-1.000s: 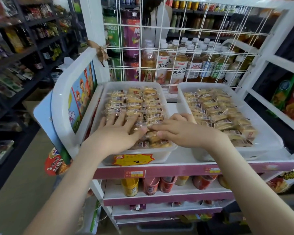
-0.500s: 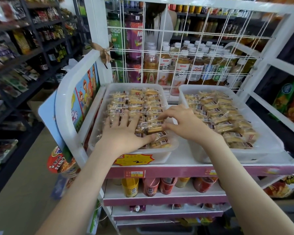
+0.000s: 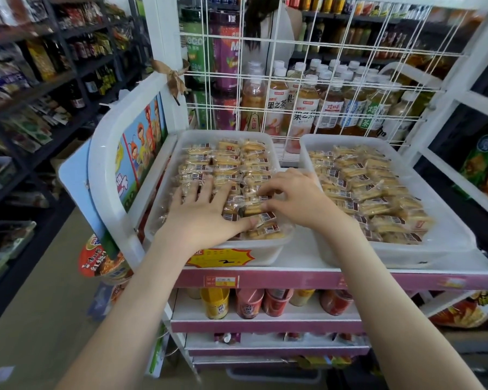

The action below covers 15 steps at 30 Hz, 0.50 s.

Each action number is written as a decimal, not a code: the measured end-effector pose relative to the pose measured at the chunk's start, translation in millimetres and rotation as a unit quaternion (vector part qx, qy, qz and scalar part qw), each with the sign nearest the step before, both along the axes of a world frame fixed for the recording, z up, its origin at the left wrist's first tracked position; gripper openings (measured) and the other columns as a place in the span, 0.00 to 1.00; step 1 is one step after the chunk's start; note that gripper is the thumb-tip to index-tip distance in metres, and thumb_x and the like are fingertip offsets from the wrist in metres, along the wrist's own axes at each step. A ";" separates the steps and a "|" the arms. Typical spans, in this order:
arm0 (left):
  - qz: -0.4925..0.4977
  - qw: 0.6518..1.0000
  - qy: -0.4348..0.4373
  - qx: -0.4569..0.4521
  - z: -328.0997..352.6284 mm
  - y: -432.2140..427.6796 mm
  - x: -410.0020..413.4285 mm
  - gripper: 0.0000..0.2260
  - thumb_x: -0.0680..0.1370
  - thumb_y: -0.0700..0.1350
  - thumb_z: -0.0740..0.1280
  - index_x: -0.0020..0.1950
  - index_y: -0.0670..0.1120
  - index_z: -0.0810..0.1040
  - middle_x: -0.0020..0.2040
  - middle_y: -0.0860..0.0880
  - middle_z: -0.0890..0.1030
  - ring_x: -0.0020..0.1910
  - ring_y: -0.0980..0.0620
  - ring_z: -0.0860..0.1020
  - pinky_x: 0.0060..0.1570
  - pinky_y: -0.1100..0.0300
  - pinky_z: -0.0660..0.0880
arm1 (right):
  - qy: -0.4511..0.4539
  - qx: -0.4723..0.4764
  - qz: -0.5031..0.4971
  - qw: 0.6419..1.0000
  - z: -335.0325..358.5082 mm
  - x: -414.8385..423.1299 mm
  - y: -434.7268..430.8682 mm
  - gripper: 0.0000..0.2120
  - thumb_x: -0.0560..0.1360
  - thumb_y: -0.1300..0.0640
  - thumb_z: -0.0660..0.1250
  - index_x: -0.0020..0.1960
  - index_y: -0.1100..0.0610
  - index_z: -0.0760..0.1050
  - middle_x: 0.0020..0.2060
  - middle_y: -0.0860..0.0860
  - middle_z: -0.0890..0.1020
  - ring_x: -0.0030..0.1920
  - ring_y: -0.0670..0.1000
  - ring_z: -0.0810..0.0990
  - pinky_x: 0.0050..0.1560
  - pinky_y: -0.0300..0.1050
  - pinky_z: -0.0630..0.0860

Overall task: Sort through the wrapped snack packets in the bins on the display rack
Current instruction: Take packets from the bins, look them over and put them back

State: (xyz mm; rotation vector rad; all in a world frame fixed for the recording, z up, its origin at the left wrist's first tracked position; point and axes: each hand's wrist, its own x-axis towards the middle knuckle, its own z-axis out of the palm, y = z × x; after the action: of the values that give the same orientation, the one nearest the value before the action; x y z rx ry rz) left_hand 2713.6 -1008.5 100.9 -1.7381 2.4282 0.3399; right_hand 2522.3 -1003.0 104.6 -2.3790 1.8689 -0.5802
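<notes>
Head cam: two bins side by side on the top shelf of the display rack [image 3: 293, 278], wire grid w/ drink bottles [image 3: 304, 108] behind. Left grip [image 3: 206, 218] is released: flat, fingers spread, pressing down on the snack packets [image 3: 226, 156] in the near half of the left bin [image 3: 265, 249]. Right grip [image 3: 296, 198] reaches across into the same bin, fingers curled, thumb + fingertips look to be nipping one packet [image 3: 252, 211] near the bin's near-right part, just beside the left thumb. Progress, my read: far rows of the left bin look lined up in tidy columns, near rows around both grips are loose and askew, so that bin is maybe half sorted. Right bin [image 3: 448, 220] has neither grip in it; right-bin packets [image 3: 378, 192] lie in a rough slanted heap w/ bare floor at its near-right side, so I'd count that whole bin as left to do. No packets visible outside the bins. Labels too small to read, can't tell what the sort criterion is. Yellow price tag [image 3: 220, 257] on the left bin front, partly behind the left wrist. Lower shelf has cups [image 3: 248, 302], not part of the job afaict.
</notes>
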 end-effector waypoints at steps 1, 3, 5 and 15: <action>0.000 1.000 0.001 0.001 0.2 0.0 -0.4 0.45 0.68 0.79 0.46 0.78 0.59 0.36 0.78 0.49 0.35 0.78 0.45 0.38 0.75 0.44 0.39 | -0.012 -0.010 0.003 1.000 0.1 -0.1 -0.8 0.08 0.73 0.53 0.71 0.51 0.51 0.82 0.49 0.45 0.82 0.55 0.50 0.73 0.65 0.52 0.62; 0.001 1.000 0.000 0.002 0.6 0.0 -0.5 0.45 0.68 0.79 0.46 0.78 0.59 0.37 0.78 0.49 0.34 0.78 0.45 0.38 0.76 0.44 0.39 | -0.008 -0.031 0.000 0.999 -0.2 0.0 -1.7 0.05 0.74 0.56 0.69 0.48 0.52 0.83 0.47 0.45 0.83 0.54 0.50 0.73 0.63 0.48 0.60; 0.001 1.000 -0.002 0.003 0.8 0.0 -0.3 0.45 0.68 0.79 0.46 0.78 0.59 0.36 0.78 0.49 0.34 0.78 0.45 0.38 0.75 0.44 0.39 | 0.022 -0.047 -0.006 0.999 -0.8 0.0 -1.3 0.06 0.75 0.57 0.67 0.47 0.53 0.83 0.47 0.45 0.83 0.54 0.49 0.73 0.61 0.45 0.56; 0.002 1.000 0.000 -0.001 1.0 0.4 0.1 0.44 0.69 0.79 0.46 0.78 0.59 0.37 0.79 0.48 0.36 0.78 0.45 0.39 0.75 0.43 0.40 | 0.041 0.026 0.020 0.999 4.5 -0.6 1.2 0.18 0.74 0.49 0.69 0.64 0.47 0.75 0.53 0.42 0.78 0.60 0.47 0.69 0.66 0.47 0.57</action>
State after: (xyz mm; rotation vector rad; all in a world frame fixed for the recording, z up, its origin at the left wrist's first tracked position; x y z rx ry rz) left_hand 2713.7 -1008.1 101.9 -1.7445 2.4260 0.3383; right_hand 2521.7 -1001.8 109.1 -2.4366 1.8388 -0.4315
